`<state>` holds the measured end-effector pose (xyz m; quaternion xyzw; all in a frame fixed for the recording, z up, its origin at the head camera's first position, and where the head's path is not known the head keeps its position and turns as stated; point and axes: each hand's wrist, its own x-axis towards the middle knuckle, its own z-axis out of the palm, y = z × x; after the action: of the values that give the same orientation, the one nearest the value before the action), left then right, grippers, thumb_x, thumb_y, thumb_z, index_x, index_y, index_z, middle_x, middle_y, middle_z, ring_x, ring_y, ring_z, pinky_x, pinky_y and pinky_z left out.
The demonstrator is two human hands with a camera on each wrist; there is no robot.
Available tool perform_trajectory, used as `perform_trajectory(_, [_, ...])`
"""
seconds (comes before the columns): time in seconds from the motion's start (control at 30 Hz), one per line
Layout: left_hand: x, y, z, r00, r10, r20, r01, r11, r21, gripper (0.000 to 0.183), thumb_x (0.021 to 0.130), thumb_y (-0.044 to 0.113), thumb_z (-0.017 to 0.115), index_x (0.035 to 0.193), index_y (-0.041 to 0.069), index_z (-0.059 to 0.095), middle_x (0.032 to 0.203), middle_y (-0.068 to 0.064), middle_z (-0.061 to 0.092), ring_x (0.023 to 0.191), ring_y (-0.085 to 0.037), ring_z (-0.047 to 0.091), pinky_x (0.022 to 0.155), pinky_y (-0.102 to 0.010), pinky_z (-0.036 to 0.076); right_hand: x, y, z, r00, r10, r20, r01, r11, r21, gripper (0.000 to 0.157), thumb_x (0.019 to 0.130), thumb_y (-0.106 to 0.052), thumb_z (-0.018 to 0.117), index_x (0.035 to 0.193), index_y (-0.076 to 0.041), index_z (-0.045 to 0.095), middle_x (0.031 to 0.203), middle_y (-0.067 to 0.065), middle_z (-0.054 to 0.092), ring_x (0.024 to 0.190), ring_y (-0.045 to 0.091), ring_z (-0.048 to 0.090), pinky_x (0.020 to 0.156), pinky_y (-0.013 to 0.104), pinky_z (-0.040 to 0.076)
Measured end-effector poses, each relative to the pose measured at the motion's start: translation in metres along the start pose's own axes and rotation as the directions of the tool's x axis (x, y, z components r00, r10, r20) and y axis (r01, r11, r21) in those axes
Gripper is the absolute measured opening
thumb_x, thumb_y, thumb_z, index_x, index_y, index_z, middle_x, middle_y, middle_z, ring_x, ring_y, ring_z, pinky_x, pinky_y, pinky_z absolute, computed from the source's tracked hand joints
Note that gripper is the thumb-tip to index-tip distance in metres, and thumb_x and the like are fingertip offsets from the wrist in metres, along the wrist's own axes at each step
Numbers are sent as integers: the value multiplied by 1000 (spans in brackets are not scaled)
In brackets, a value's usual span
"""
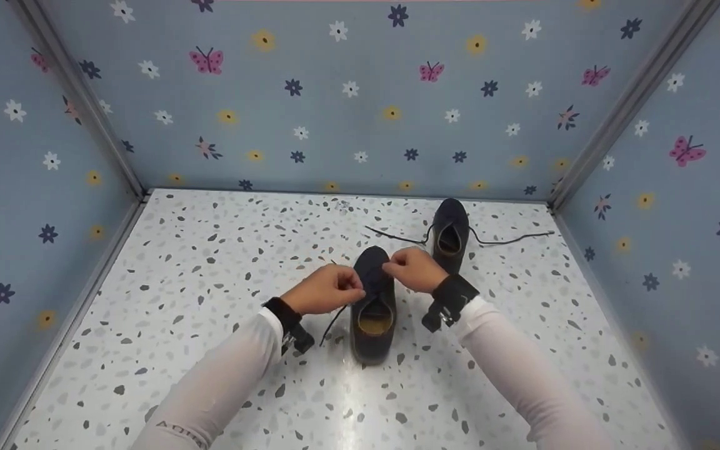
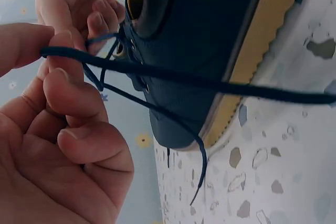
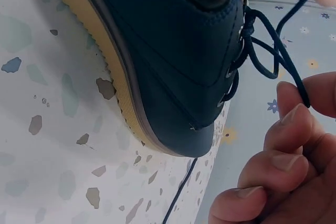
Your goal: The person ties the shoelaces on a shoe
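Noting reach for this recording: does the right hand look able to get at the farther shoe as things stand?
Probably yes: the right hand is near the farther shoe, with nothing visible between them. But it pinches a lace of the nearer shoe, so it would likely need to release that first.

Speckled white surface (image 1: 185,281) beneath two dark shoes (image 1: 377,286) (image 1: 450,217)

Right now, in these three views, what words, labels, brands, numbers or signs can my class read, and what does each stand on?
"A...": dark lettering on the left sleeve; it seems to start with A, but the rest is too creased and blurred to read.
No other readable text: the near shoe, far shoe and patterned wall panels show none.
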<state>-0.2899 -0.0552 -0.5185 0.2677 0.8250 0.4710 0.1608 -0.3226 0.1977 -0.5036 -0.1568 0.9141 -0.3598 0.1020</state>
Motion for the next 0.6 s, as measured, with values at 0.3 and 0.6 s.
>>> perform_trajectory(0.3, [-3, 11, 16, 999, 34, 34, -32, 998, -62, 12, 97, 19, 71, 98, 8, 75, 85, -6, 78, 72, -7, 66, 65, -22, 51, 4, -2, -3, 1000, -3, 14, 3, 1000, -3, 40, 101, -24, 63, 63, -21, 53, 54, -9, 43, 43, 8, 43, 50, 25, 39])
perform_trajectory(0.6, [-2, 23, 37, 997, -47, 59, 63, 955, -289, 14, 95, 14, 74, 102, 1, 74, 85, -8, 80, 63, -7, 69, 60, -22, 57, 7, -6, -6, 1000, -27, 11, 27, 999, -22, 37, 100, -22, 65, 64, -19, 57, 57, -9, 46, 51, 9, 42, 57, 25, 37])
